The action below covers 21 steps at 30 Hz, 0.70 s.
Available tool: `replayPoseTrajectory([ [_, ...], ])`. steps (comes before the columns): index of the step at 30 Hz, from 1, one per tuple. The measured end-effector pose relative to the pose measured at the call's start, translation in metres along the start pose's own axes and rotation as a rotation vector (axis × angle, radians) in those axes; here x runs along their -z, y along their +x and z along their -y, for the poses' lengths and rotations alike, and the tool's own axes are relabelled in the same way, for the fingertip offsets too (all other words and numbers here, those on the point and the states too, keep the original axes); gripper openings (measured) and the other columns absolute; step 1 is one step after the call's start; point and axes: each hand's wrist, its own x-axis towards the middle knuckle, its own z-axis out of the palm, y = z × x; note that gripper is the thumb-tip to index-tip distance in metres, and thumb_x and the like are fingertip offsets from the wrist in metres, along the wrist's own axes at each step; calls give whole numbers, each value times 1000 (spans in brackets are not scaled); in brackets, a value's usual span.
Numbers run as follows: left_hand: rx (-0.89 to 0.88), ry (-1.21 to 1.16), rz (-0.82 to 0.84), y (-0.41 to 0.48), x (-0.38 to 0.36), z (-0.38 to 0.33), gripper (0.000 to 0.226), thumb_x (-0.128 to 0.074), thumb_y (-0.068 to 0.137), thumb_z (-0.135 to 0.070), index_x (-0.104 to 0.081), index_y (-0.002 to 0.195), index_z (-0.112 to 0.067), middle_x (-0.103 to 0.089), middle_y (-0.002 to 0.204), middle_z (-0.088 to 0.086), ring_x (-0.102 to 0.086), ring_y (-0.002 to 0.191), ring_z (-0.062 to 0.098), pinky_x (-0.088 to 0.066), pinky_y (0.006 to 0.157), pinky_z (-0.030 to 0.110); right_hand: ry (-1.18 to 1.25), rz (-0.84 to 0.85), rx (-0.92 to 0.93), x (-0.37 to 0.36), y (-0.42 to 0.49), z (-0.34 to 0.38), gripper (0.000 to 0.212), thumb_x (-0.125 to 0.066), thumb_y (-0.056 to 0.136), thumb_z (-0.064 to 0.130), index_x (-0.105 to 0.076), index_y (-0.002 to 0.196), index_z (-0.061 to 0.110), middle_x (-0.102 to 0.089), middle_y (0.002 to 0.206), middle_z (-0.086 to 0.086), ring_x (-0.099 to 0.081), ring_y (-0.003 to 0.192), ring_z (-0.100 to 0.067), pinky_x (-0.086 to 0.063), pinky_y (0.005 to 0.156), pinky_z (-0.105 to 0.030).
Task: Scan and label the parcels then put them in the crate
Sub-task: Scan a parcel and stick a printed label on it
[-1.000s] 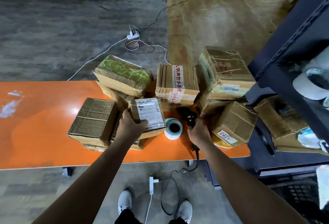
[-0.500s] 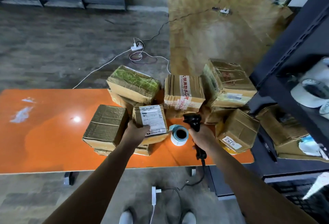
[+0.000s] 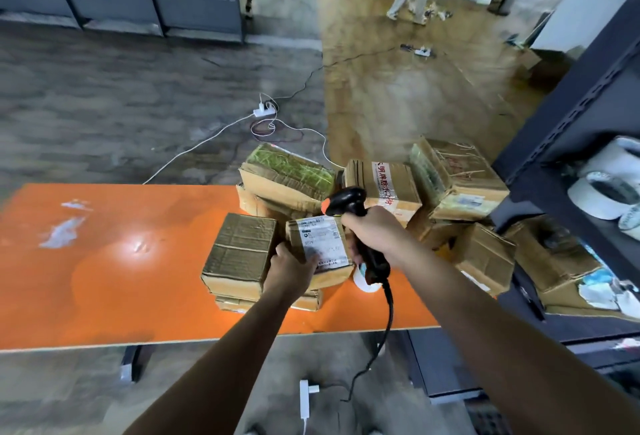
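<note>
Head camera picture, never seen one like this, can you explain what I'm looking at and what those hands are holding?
No machine here: the camera sits on a person's head and looks down, so both arms are theirs. The left hand holds a small parcel, white label up. The right hand grips a black corded scanner, its head close to that label. More cardboard parcels lie piled on the orange table, and a roll of labels shows partly behind the scanner's handle. A dark shelf rack stands to the right.
</note>
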Motion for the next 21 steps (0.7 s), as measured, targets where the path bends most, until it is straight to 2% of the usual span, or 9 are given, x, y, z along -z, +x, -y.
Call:
replayPoseTrajectory([
  [3,1,20,17,0,2,-2,69,-62,87,-51,-39,132,-4,-56,129,17,-55,117,36,-45,94,41,-2,2,-13,2,1,13,29,-60,75,32,-62,78,3,-66,58,-11,-60,49,-27,-56,56,-43],
  [6,2,45,21,1,2,-4,67,-60,88,-51,-39,131,-4,-55,129,17,-55,117,36,-46,94,42,-16,30,-35,7,-3,21,32,-59,73,31,-60,85,2,-67,60,-13,-60,50,-28,-55,53,-40],
  [11,-1,54,15,-1,1,-6,67,-59,91,-48,-36,136,-5,-53,132,15,-56,116,33,-50,94,47,-50,42,-59,9,-11,29,21,-55,78,25,-55,84,5,-65,59,-12,-58,43,-26,-51,46,-30],
  [21,3,184,17,0,3,-8,57,-53,93,-48,-39,130,-6,-55,129,13,-56,115,32,-47,91,43,-11,74,-54,11,-10,24,17,-56,78,23,-55,81,6,-66,61,-14,-58,49,-28,-53,52,-34],
])
